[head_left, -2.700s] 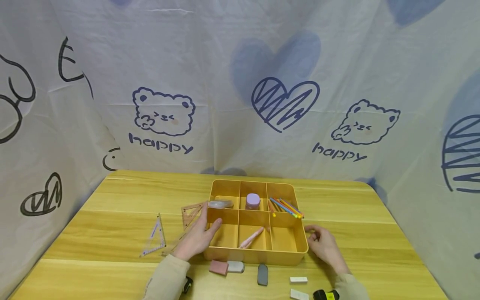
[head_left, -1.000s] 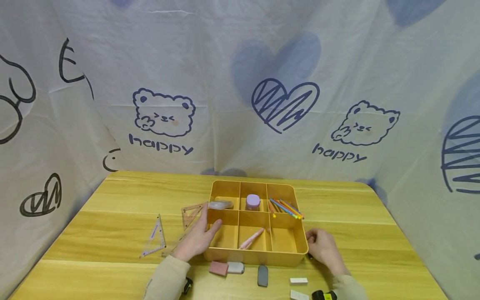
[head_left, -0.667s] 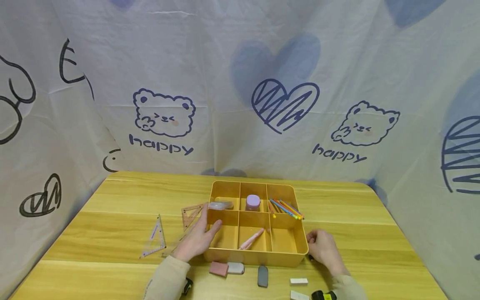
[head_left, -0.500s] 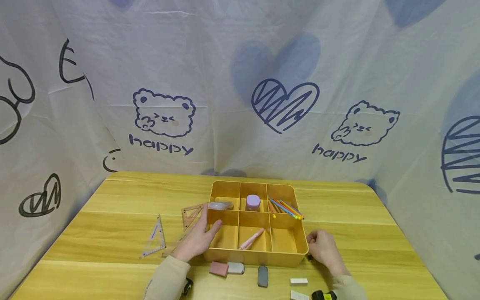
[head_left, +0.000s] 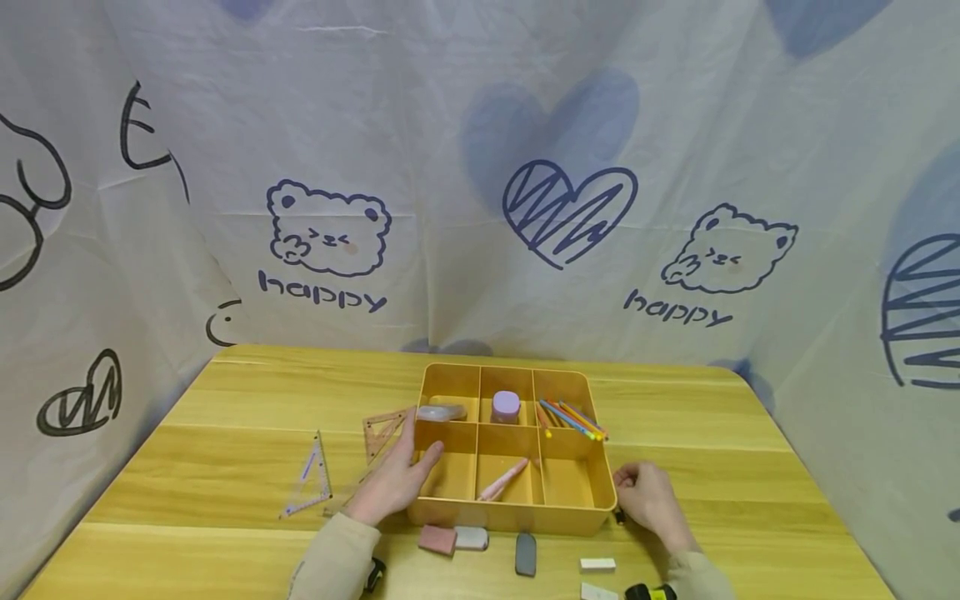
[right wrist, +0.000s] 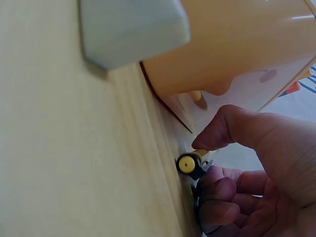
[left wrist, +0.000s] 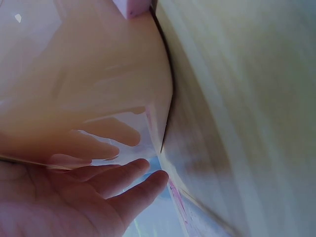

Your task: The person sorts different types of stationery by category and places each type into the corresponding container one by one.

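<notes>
A yellow organizer box (head_left: 510,514) with several compartments stands on the table. My left hand (head_left: 393,479) rests at its left side, thumb over the rim. In the left wrist view the fingers (left wrist: 138,192) lie nearly straight along the glossy outer wall. At the box's front right corner, my right hand (head_left: 648,497) pinches a small black-and-yellow object (right wrist: 187,164) with a round yellow end, low against the table; its kind cannot be made out. Inside the box are a pink pen (head_left: 504,480), a purple-lidded jar (head_left: 506,406), colored pencils (head_left: 573,419) and a clear-grey item (head_left: 441,412).
Along the front lie a pink eraser (head_left: 437,539), a white eraser (head_left: 471,538), a dark grey eraser (head_left: 526,554) and two white blocks (head_left: 597,565). A clear set square (head_left: 309,479) and a brownish one (head_left: 381,429) lie left. A printed curtain (head_left: 450,208) hangs behind.
My right hand has come slightly nearer along the box's right side, its fingers drawing in, and the small black object now shows beneath them. The left hand and box keep their places.
</notes>
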The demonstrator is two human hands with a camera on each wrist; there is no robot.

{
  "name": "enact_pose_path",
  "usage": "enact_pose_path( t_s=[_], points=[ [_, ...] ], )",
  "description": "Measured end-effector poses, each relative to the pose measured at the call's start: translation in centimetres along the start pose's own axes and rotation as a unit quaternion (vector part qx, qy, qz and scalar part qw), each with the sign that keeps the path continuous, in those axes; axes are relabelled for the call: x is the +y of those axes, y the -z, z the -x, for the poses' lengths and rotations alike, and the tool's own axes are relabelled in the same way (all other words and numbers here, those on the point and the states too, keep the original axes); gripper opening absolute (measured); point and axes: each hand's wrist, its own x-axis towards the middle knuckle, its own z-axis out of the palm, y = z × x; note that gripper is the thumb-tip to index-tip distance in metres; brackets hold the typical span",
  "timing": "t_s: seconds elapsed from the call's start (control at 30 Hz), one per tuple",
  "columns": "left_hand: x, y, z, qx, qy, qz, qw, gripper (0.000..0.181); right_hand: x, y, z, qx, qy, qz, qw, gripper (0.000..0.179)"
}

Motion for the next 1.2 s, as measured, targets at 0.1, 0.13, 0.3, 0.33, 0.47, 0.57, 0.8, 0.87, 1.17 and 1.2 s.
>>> enact_pose_path(
  t_s=[0.1,0.13,0.3,0.33,0.47,0.57,0.8,0.87,1.17,1.2],
  points=[
    [0.00,0.01,0.02,0.000,-0.001,0.000,1.0000,0.079,0.11,0.00,-0.06,-0.005,-0.009,-0.008,0.9999,0.010],
    [0.01,0.00,0.02,0.000,-0.001,0.001,1.0000,0.079,0.15,0.01,-0.08,-0.007,-0.013,-0.010,0.9998,0.011],
    [0.01,0.00,0.07,0.006,-0.007,-0.005,0.9999,0.078,0.22,0.04,-0.19,-0.007,-0.022,-0.013,0.9996,0.011],
    [0.03,0.01,0.10,0.008,-0.009,-0.007,0.9999,0.078,0.23,0.05,-0.20,-0.009,-0.027,-0.017,0.9995,0.012],
    [0.06,0.02,0.06,0.009,-0.008,-0.006,0.9999,0.078,0.25,-0.03,-0.21,-0.007,-0.034,-0.033,0.9988,0.016],
    [0.07,0.03,0.00,0.009,-0.009,-0.006,0.9999,0.078,0.21,-0.04,-0.13,-0.009,-0.041,-0.051,0.9978,0.018],
    [0.01,0.00,0.03,0.007,-0.007,-0.008,0.9999,0.078,0.10,0.04,0.05,-0.013,-0.041,-0.077,0.9960,0.016],
    [-0.02,-0.01,0.01,0.006,-0.007,-0.007,0.9999,0.078,0.15,0.02,0.06,-0.011,-0.037,-0.080,0.9960,0.015],
    [-0.07,-0.09,-0.03,0.005,-0.003,-0.005,1.0000,0.079,0.16,0.03,0.12,-0.010,-0.038,-0.092,0.9950,0.017],
    [-0.05,-0.09,-0.03,0.005,-0.003,-0.004,1.0000,0.079,0.15,0.04,0.13,-0.011,-0.038,-0.094,0.9948,0.017]
  ],
)
